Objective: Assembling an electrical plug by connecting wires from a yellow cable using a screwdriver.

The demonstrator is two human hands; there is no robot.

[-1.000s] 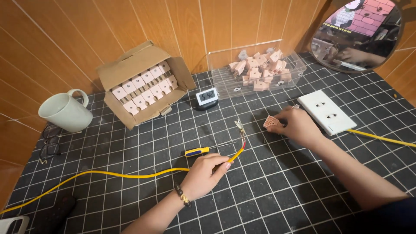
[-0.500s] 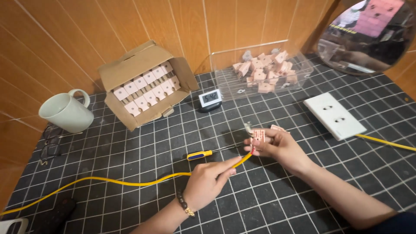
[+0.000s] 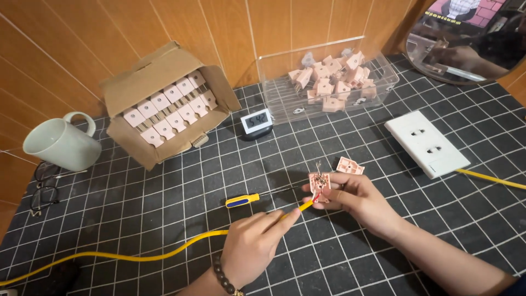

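a yellow cable (image 3: 164,253) is pinched near its end by the left hand (image 3: 253,246), fingers narrowed on it, low at centre of the worktop (image 3: 164,186). the cable is run off to the lower left edge across the black gridded mat.

a pink plug half (image 3: 319,183) is held in the right hand (image 3: 359,200), fingers closed around it, just above the mat. the cable's stripped end, with a red core and bare strands showing, is met at the plug half; whether the strands are seated inside cannot be told.

a second plug piece (image 3: 350,165) is laid on the mat just beside the right hand, touching nothing that can be made out.

a screwdriver (image 3: 243,200) with a yellow and blue handle is laid just left of the hands, near the left fingertips but apart from them.

further back: an open carton (image 3: 159,87) filled with rows of pale plugs, at the wall, left. a clear tray (image 3: 285,98) with loose pink plug parts, at the wall, right of centre. a small timer (image 3: 257,121) is set between the two.

a white socket strip (image 3: 426,143) with its own yellow lead is laid at right, well apart from the hands. a mug (image 3: 60,143) is set at far left, glasses (image 3: 43,186) just below it. a round mirror (image 3: 466,38) is seen at top right.
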